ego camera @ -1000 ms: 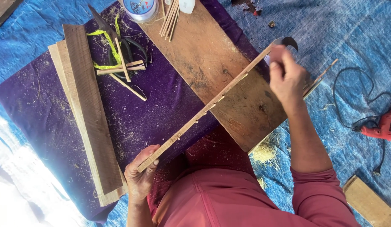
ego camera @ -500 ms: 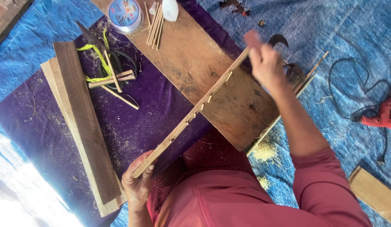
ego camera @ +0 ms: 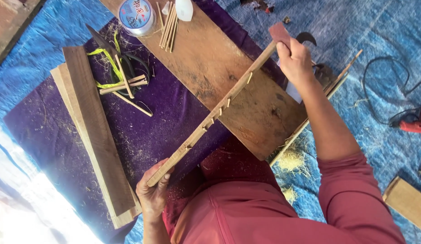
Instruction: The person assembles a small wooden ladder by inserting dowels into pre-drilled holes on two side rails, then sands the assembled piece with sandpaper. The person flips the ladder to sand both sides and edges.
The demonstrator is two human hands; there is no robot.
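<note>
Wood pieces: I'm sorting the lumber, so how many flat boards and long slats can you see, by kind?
Wide boards: 1
Stacked planks on the purple cloth: 2
Slat with pegs, held by left hand and right hand: 1
Board at lower right edge: 1
Total: 5

Wood strip [ego camera: 215, 113] raw, matt, w/ small pegs; sandpaper piece [ego camera: 280, 33] reddish, rough; plank [ego camera: 210, 58] bare wood; tarp [ego camera: 378, 27] woven plastic.

Blue tarp [ego camera: 391, 27] across the floor, purple cloth [ego camera: 142, 135] over its middle, sawdust scattered, harsh glare near left.
</note>
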